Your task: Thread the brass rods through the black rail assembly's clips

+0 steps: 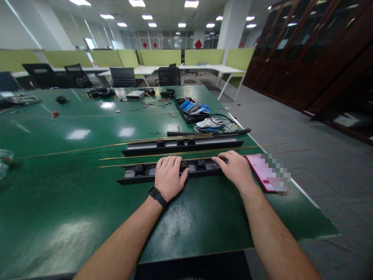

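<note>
A black channel rail [136, 180] lies lengthwise on the green table, with black blocks [201, 164] set along its trough. My left hand [170, 175] is closed over the middle of this rail, its fingers across the far edge and its thumb by a block. Toward the rail's right end, my right hand [234, 166] grips the far edge between thumb and fingers. A thin brass-coloured rod [112, 166] runs along that edge; whether my right fingers also pinch it is hidden. Behind is a second black rail [204, 147] with similar blocks and more thin rods [131, 157] beside it.
A pink-and-red flat item [259, 171], partly blurred out, lies right of my right hand. Farther back are a black tray [183, 112] with blue packets, white gloves [208, 124], looped cables [230, 122] and a black strip [246, 131]. The table's right edge [305, 194] is close by.
</note>
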Demonstrator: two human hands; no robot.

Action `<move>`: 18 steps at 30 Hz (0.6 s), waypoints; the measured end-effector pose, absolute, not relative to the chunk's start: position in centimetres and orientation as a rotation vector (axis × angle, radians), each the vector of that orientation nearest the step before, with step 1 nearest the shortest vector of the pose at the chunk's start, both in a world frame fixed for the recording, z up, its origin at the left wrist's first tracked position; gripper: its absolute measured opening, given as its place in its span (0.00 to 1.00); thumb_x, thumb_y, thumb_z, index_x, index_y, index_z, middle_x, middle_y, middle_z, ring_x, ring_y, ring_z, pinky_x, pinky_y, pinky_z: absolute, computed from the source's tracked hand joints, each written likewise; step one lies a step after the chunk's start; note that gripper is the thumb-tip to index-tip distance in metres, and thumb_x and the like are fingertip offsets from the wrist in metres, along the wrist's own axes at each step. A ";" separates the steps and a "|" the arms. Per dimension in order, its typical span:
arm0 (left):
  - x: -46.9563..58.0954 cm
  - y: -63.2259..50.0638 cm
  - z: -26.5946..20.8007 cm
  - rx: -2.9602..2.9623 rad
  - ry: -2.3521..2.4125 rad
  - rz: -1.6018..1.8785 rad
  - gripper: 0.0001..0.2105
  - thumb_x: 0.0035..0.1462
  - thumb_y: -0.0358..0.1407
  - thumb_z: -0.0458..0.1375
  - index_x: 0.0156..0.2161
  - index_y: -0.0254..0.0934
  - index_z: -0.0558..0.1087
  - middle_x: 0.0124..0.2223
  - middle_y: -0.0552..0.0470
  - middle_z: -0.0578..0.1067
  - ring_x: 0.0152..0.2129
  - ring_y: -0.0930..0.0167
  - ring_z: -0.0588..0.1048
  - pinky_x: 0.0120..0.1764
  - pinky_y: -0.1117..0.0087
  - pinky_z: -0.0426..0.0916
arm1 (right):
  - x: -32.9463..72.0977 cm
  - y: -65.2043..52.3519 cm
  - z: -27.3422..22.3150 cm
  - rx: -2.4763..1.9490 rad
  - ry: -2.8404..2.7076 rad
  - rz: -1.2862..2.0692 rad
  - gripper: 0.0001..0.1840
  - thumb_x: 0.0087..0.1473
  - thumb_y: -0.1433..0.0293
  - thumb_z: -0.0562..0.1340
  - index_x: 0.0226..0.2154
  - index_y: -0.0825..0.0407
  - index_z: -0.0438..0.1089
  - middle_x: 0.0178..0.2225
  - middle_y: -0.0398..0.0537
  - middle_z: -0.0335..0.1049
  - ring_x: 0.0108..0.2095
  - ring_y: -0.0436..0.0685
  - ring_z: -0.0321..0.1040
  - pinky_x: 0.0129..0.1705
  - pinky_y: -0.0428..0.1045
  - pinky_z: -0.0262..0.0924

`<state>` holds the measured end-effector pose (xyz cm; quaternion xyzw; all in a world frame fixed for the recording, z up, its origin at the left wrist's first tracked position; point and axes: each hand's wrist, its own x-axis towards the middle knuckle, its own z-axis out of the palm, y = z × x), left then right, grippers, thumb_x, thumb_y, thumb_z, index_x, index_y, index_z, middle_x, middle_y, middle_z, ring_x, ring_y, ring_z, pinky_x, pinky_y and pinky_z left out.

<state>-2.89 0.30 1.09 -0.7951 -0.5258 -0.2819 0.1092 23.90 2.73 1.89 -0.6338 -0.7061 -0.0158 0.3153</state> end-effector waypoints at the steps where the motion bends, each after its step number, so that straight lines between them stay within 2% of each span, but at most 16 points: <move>1: -2.9 0.3 1.1 -2.339 -1.547 -0.829 0.17 0.69 0.45 0.55 0.56 0.37 0.73 0.54 0.41 0.78 0.53 0.56 0.74 0.59 0.52 0.61 | 23.9 2.7 1.9 -1.669 -1.859 -0.044 0.17 0.63 0.53 0.64 0.36 0.47 0.81 0.40 0.49 0.80 0.42 0.60 0.76 0.48 0.55 0.68; 6: -2.8 0.3 1.2 -2.342 -1.556 -0.834 0.17 0.69 0.45 0.55 0.56 0.38 0.73 0.54 0.41 0.78 0.53 0.56 0.74 0.59 0.52 0.61 | 23.2 2.5 1.7 -1.625 -1.834 -0.054 0.21 0.61 0.51 0.66 0.45 0.49 0.80 0.45 0.51 0.80 0.46 0.62 0.77 0.51 0.56 0.68; 11: -2.7 0.3 1.3 -2.341 -1.555 -0.839 0.17 0.69 0.45 0.55 0.56 0.39 0.73 0.54 0.41 0.78 0.52 0.55 0.74 0.59 0.52 0.61 | 23.0 2.5 1.6 -1.641 -1.856 -0.040 0.18 0.65 0.53 0.62 0.40 0.47 0.81 0.42 0.50 0.80 0.43 0.61 0.77 0.49 0.55 0.68; 18: -2.9 0.4 1.1 -2.347 -1.552 -0.828 0.17 0.69 0.45 0.55 0.56 0.38 0.73 0.54 0.40 0.78 0.53 0.55 0.73 0.59 0.52 0.61 | 24.0 2.7 2.1 -1.681 -1.864 -0.032 0.17 0.64 0.53 0.63 0.36 0.47 0.81 0.40 0.50 0.79 0.42 0.60 0.76 0.48 0.56 0.68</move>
